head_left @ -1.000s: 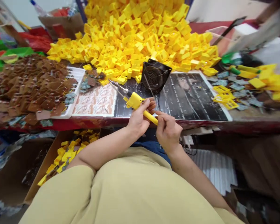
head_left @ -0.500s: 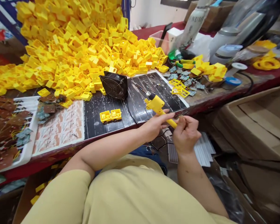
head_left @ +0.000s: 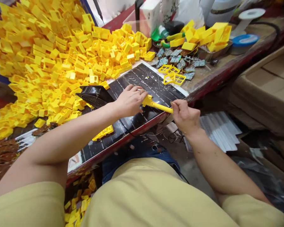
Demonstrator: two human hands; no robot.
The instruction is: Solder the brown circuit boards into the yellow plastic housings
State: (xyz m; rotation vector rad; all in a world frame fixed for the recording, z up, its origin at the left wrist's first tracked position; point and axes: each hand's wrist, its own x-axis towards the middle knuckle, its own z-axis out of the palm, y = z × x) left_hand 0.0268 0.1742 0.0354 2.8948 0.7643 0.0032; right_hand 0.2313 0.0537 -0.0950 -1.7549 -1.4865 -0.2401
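A yellow-handled soldering iron (head_left: pixel 159 107) is held between my hands above the black work mat. My left hand (head_left: pixel 132 100) closes over its front end, with a ring on one finger; the iron's tip is hidden beneath it. My right hand (head_left: pixel 186 116) pinches the rear end of the handle near the table's front edge. To the left, a black fan (head_left: pixel 92 96) lies tilted by my left forearm. Joined yellow plastic casings (head_left: pixel 103 133) rest on the mat (head_left: pixel 153 83) below that forearm.
A huge heap of yellow casings (head_left: pixel 61 63) fills the back left. Small circuit boards (head_left: pixel 177 60) and yellow frames (head_left: pixel 171 75) lie at the right. Beyond them are a blue-lidded tub (head_left: pixel 245 42) and a white spool (head_left: pixel 251 15). A cardboard box (head_left: pixel 269 75) stands right of the table.
My left hand has moved forward from the handle onto the iron's front end, covering the tip. The iron has tilted flatter. The view has shifted right and closer.
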